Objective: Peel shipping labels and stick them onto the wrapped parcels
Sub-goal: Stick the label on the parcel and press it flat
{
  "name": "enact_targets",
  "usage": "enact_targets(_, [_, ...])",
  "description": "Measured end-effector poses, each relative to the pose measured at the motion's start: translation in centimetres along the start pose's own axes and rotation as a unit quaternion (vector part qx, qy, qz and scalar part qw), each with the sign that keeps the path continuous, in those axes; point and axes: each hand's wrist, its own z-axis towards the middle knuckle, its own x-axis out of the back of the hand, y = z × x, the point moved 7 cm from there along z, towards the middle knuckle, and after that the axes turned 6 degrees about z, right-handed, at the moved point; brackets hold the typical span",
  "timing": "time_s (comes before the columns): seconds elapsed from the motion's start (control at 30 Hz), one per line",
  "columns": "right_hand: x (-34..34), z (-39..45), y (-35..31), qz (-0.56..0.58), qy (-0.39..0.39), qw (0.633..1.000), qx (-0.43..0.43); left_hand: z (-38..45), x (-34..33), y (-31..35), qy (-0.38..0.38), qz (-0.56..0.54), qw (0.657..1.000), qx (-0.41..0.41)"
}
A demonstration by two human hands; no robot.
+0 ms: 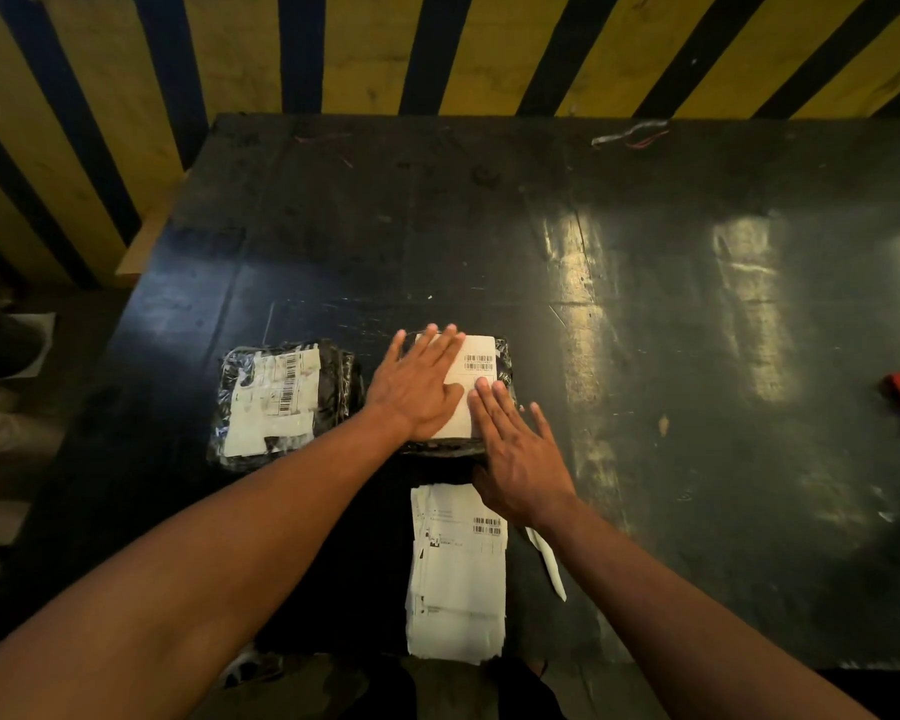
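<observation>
Black-wrapped parcel (505, 356): our left hand (417, 389) and right hand (520, 459), fingers flat, smooth its label (476, 368) down (nearly stuck). Next we likely peel from the label stack (458, 574).

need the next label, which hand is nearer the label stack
Right. The right hand has its heel at the label stack; the left hand lies farther up on the parcel.
</observation>
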Motion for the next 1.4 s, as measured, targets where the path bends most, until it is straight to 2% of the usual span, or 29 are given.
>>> enact_targets(0.07, [0.2,-0.2,-0.1,0.005,-0.003,1.000,0.000,0.9,-0.1,-1.7,-0.020,-0.026,0.999,0.042])
enact_targets(0.17, [0.3,-0.2,-0.2,0.017,-0.003,1.000,-0.003,1.4,-0.4,-2.8,-0.060,-0.069,0.994,0.059])
enact_targets(0.27, [0.8,0.1,0.0,0.081,0.013,0.997,0.010,0.3,-0.7,-2.9,-0.088,-0.163,0.978,0.093])
enact_targets(0.37, [3.1,0.1,1.3,0.187,0.101,0.977,0.001,-2.4,-1.5,-2.9,-0.081,-0.229,0.961,0.132])
enact_targets(0.43, [3.7,0.1,3.1,0.231,0.144,0.960,-0.070,-4.0,-2.7,-2.6,-0.074,-0.276,0.949,0.136])
enact_targets(0.5, [2.8,0.5,4.1,0.263,0.101,0.952,-0.124,-5.1,-3.9,-2.1,-0.072,-0.334,0.931,0.129])
enact_targets(0.57, [1.7,1.2,3.9,0.302,0.030,0.944,-0.127,-5.6,-4.5,-1.9,-0.065,-0.370,0.917,0.133])
enact_targets(0.67, [1.7,2.4,3.4,0.313,-0.005,0.943,-0.116,-5.5,-4.0,-2.0,-0.037,-0.413,0.897,0.153])
enact_targets(1.0, [2.9,3.9,3.6,0.246,-0.031,0.964,-0.093,-5.2,-2.6,-2.5,-0.040,-0.401,0.903,0.151])
enact_targets(1.2, [4.9,4.4,3.9,0.279,0.016,0.955,-0.098,-4.4,0.1,-3.4,-0.014,-0.388,0.907,0.161])
enact_targets(1.4, [7.5,4.4,5.3,0.323,0.079,0.937,-0.104,-2.8,3.7,-2.8,0.016,-0.360,0.923,0.136])
